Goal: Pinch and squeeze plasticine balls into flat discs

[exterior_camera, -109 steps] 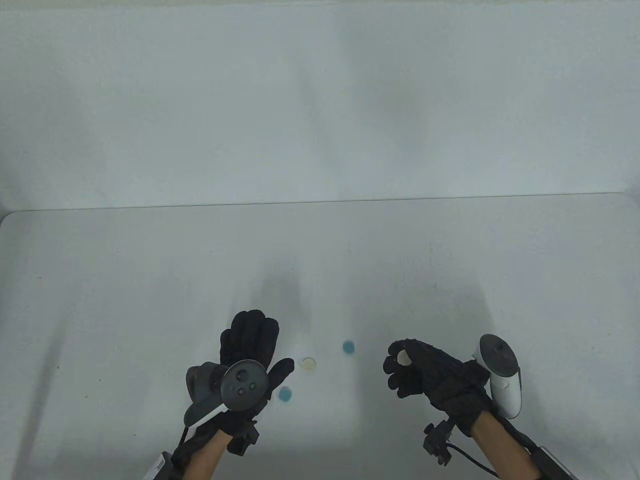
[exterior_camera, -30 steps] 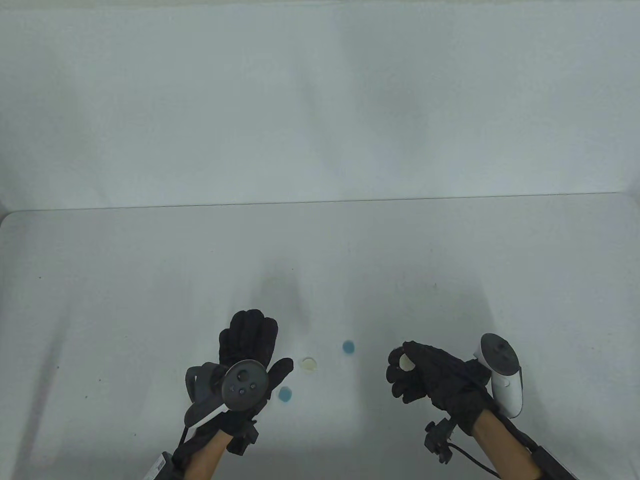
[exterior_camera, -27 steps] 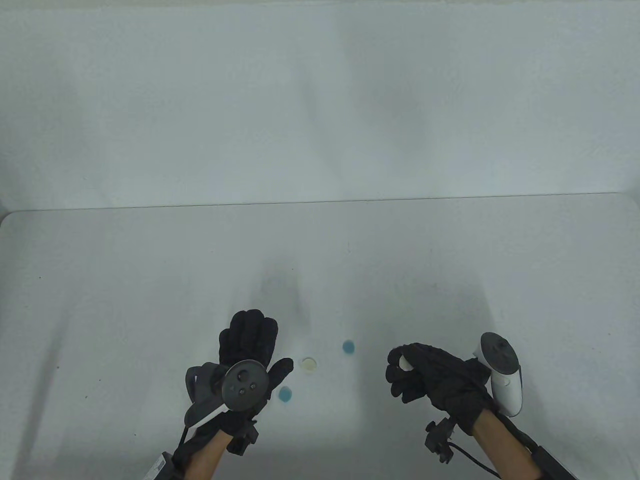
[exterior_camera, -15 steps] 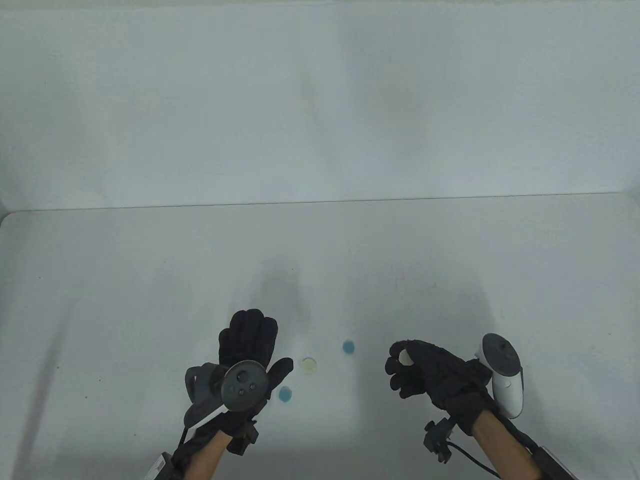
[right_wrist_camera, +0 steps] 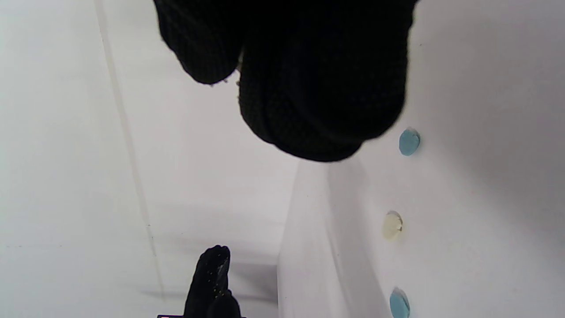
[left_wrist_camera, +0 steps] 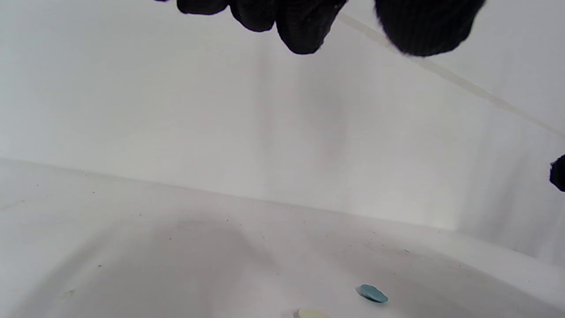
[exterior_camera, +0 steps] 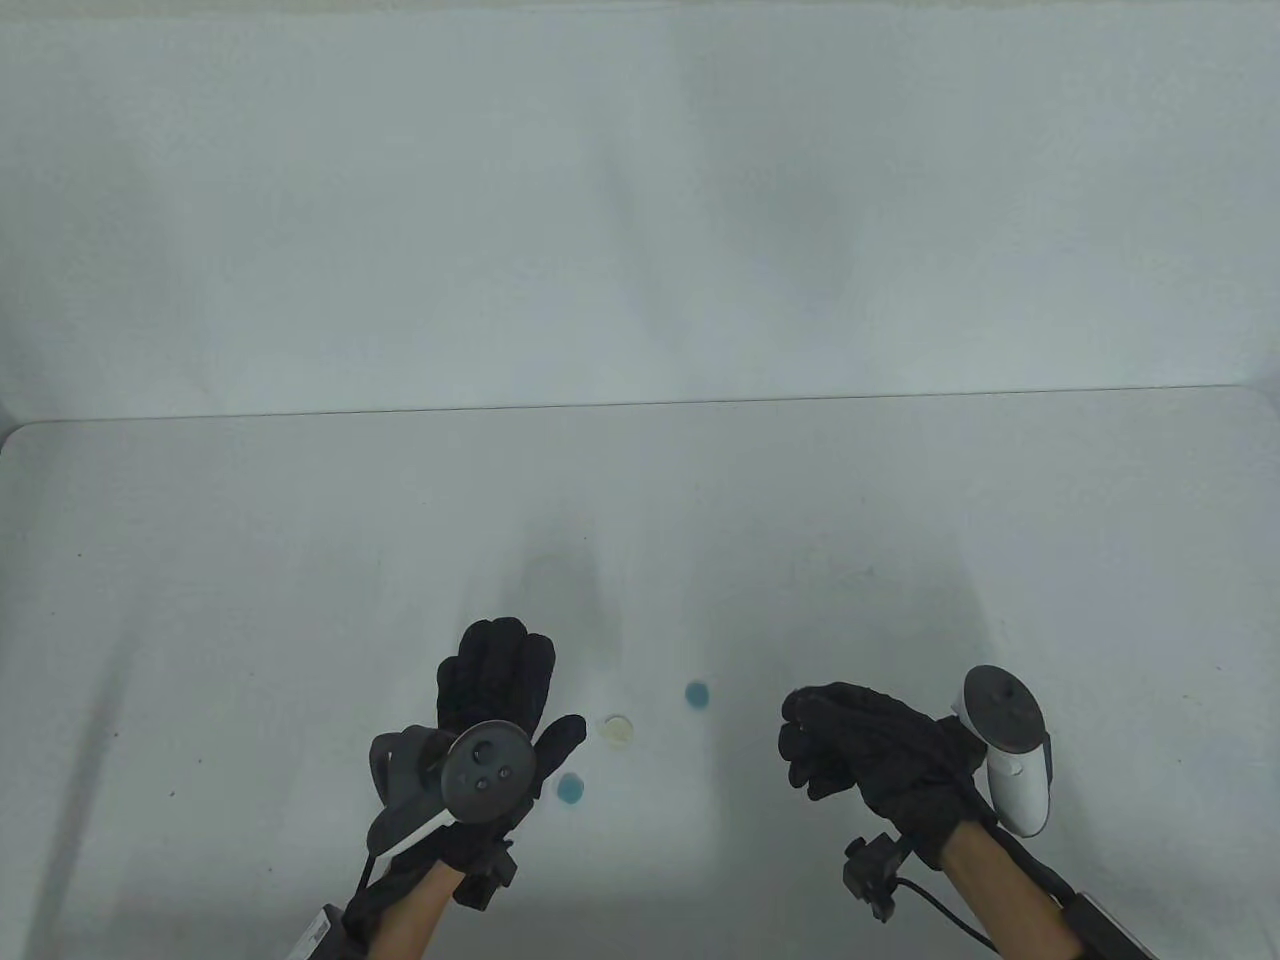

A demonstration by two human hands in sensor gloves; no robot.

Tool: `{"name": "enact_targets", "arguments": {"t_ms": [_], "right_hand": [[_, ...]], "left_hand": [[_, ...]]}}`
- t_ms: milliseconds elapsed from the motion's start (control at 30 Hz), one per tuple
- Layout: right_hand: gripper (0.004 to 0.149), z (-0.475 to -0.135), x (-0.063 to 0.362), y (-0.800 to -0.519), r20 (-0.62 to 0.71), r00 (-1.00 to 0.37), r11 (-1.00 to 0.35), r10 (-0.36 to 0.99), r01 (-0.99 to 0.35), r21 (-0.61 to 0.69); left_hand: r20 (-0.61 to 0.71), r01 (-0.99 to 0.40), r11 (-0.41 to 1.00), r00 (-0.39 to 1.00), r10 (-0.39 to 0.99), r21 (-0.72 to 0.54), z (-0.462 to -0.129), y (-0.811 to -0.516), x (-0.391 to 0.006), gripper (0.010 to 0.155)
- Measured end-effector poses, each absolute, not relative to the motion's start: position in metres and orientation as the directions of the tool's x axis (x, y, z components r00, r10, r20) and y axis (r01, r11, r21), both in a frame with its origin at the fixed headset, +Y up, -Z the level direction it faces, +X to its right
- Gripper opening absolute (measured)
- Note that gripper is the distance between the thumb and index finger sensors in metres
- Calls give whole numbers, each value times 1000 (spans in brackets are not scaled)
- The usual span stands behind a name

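Three flattened discs lie on the white table [exterior_camera: 300, 560]: a pale yellow disc [exterior_camera: 617, 727], a blue disc [exterior_camera: 697, 693] behind it to the right, and another blue disc [exterior_camera: 571, 789] beside my left thumb. My left hand [exterior_camera: 535, 680] is open and empty, fingers stretched forward, just left of the discs. My right hand [exterior_camera: 800, 715] is closed tight above the table, right of the discs, thumb pressed against the fingers [right_wrist_camera: 318, 88]. The pale plasticine piece it pinches is hidden between them. The right wrist view shows all three discs: blue [right_wrist_camera: 409, 141], pale [right_wrist_camera: 391, 225], blue [right_wrist_camera: 399, 304].
A white wall [exterior_camera: 640, 200] rises behind the table's far edge. The left wrist view shows the far blue disc [left_wrist_camera: 372, 293] and the pale disc [left_wrist_camera: 311, 313] at the bottom edge. A cable and clip [exterior_camera: 870, 880] hang at my right wrist.
My right hand's fingers have closed further over the pale piece, which showed between thumb and forefinger before and is now covered. The left hand and the discs have not moved.
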State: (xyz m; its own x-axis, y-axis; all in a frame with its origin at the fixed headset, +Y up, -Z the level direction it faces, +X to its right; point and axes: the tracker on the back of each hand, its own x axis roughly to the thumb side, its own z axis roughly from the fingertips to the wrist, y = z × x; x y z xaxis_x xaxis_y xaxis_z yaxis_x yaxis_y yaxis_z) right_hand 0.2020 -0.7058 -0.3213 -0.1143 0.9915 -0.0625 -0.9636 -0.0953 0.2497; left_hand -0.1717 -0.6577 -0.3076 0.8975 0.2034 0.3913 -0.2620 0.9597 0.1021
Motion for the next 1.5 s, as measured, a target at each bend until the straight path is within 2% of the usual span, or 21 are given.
{"name": "enact_targets", "arguments": {"t_ms": [200, 233, 267, 333, 367, 433, 600, 800, 900, 1033, 1067, 1133, 1200, 1300, 1500], "right_hand": [[46, -321, 203, -710, -81, -89, -66, 993, -966, 252], [52, -321, 203, -711, -90, -61, -35, 994, -963, 266], [69, -321, 204, -713, -105, -18, 15, 994, -951, 308], [83, -322, 204, -715, -114, 10, 47, 993, -945, 324], [84, -322, 204, -715, -114, 6, 42, 993, -947, 320], [80, -322, 204, -714, -109, -27, 9, 994, -950, 312], [59, -321, 206, -713, -106, -68, -40, 992, -969, 245], [44, -321, 207, -713, -115, -102, -76, 988, -975, 211], [43, -320, 207, -708, -80, -165, -150, 983, -975, 161], [43, -321, 206, -712, -108, -108, -84, 988, -975, 205], [48, -321, 206, -714, -113, -89, -61, 990, -973, 224], [70, -321, 205, -717, -131, -35, 4, 991, -957, 291], [77, -322, 204, -717, -134, -26, 16, 991, -951, 309], [71, -323, 202, -717, -129, -40, 4, 991, -945, 328], [50, -324, 203, -715, -121, -80, -39, 989, -949, 313]], "left_hand": [[393, -264, 959, 897, 203, 107, -307, -657, -172, 77], [394, -265, 958, 896, 204, 106, -307, -657, -172, 77], [394, -266, 958, 896, 205, 105, -307, -657, -172, 77], [395, -265, 958, 895, 205, 105, -307, -657, -172, 77], [396, -267, 958, 895, 206, 105, -307, -657, -172, 77], [396, -269, 957, 894, 209, 104, -307, -657, -172, 77], [398, -271, 956, 894, 208, 109, -307, -657, -172, 77], [398, -273, 956, 893, 209, 111, -307, -657, -173, 77], [401, -272, 956, 892, 208, 110, -307, -657, -172, 77], [402, -275, 955, 891, 210, 113, -306, -657, -173, 77], [402, -277, 954, 891, 211, 113, -306, -657, -173, 77], [403, -277, 954, 891, 210, 115, -306, -656, -173, 77], [404, -278, 954, 890, 211, 115, -306, -656, -173, 77], [404, -280, 953, 890, 213, 115, -306, -656, -173, 77], [408, -287, 951, 887, 218, 116, -306, -656, -173, 78]]}}
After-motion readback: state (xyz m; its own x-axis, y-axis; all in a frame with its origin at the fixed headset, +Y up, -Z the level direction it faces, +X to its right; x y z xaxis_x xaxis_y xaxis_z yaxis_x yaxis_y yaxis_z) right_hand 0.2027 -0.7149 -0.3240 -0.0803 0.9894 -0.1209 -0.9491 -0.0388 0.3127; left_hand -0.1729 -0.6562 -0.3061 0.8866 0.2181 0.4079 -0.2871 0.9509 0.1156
